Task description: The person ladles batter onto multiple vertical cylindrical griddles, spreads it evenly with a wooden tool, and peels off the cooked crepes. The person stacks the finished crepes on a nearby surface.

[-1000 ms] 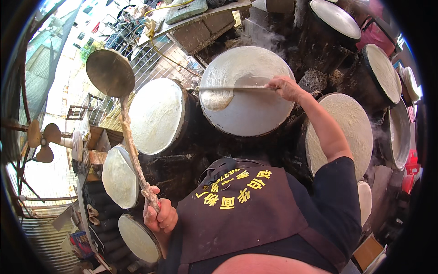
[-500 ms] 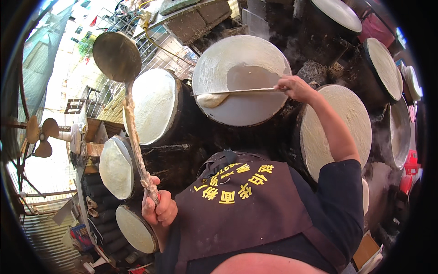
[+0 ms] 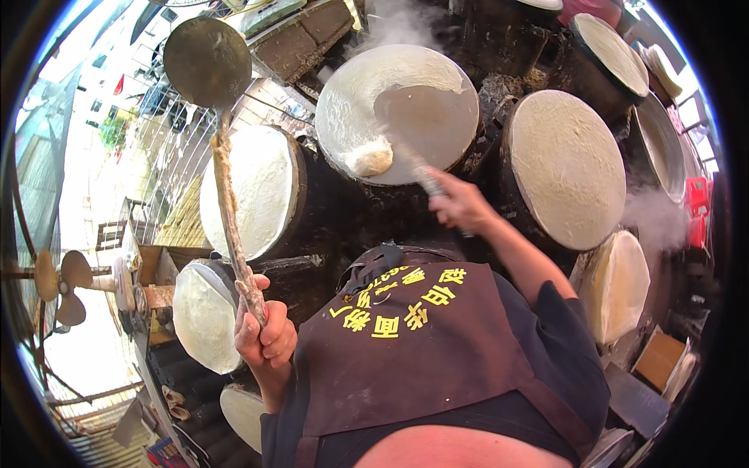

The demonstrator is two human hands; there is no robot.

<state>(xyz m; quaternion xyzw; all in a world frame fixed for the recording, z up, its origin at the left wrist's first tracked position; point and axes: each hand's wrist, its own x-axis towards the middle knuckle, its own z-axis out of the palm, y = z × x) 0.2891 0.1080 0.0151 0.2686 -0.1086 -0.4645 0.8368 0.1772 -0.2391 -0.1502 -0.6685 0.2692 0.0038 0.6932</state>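
Note:
My left hand (image 3: 267, 335) is wrapped round the batter-caked handle of a long ladle (image 3: 207, 62), its round bowl raised at the upper left. My right hand (image 3: 460, 204) grips a long scraper (image 3: 427, 179), smeared by motion, that reaches up-left over the near part of a round griddle (image 3: 429, 125). Beside the scraper's far end a pale lump of dough (image 3: 370, 157) sits near the griddle's front rim. A thin whitish layer of batter (image 3: 351, 101) covers the griddle's left and back, while a grey patch shows at the middle and right.
More round griddles on dark drums ring me, including a white-coated one at left (image 3: 248, 195) and a cream-coated one at right (image 3: 566, 171). A loose pale sheet (image 3: 620, 285) lies on the lower right one. Steam rises at the back. A fan (image 3: 62, 287) stands far left.
My right hand has come left and nearer me, swinging the scraper from lying across the griddle to a steep slant. The ladle stays raised in my left hand. The whole view has shifted.

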